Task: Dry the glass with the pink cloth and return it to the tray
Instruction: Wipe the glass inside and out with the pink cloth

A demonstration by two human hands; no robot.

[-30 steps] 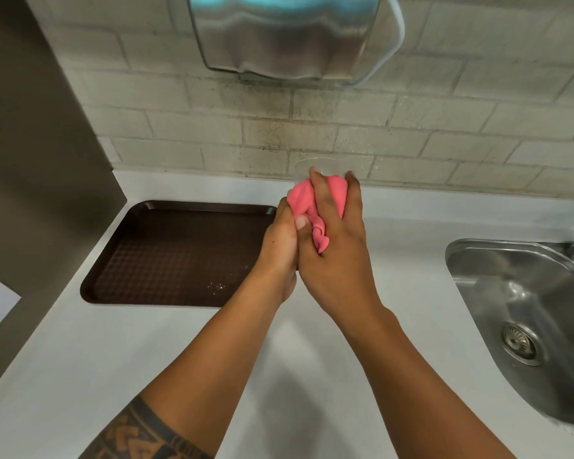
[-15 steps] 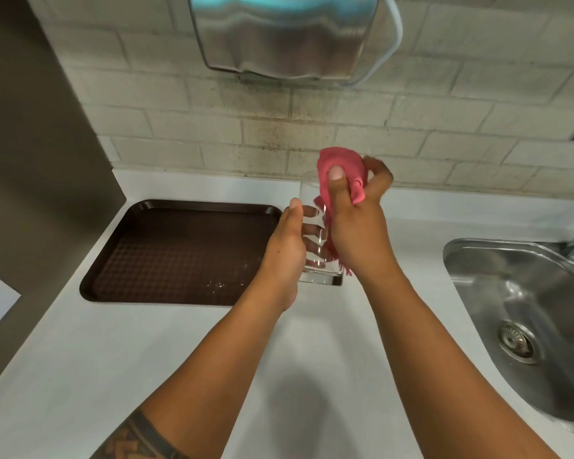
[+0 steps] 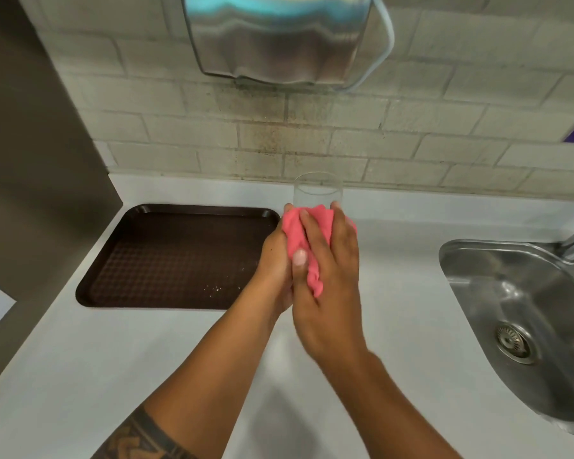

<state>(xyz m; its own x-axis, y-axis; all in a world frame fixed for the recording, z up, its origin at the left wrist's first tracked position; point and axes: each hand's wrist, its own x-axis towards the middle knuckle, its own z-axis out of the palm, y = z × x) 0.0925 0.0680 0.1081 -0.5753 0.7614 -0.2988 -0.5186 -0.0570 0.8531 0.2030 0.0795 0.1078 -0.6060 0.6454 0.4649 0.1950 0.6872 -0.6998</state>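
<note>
A clear glass (image 3: 318,188) stands upright in the air above the white counter, only its rim and upper wall showing. My left hand (image 3: 274,260) grips its lower part from the left. My right hand (image 3: 332,270) presses the pink cloth (image 3: 299,236) around the near side of the glass, covering most of it. The dark brown tray (image 3: 166,256) lies on the counter just left of my hands, with a few crumbs in its near right corner.
A steel sink (image 3: 524,313) with a drain is set in the counter at the right, its tap at the right edge. A steel dispenser (image 3: 279,38) hangs on the brick wall above. A grey panel (image 3: 30,160) borders the left.
My right hand has come down from the glass's rim with the cloth and now wraps it around the lower body. The upper glass is uncovered again.
</note>
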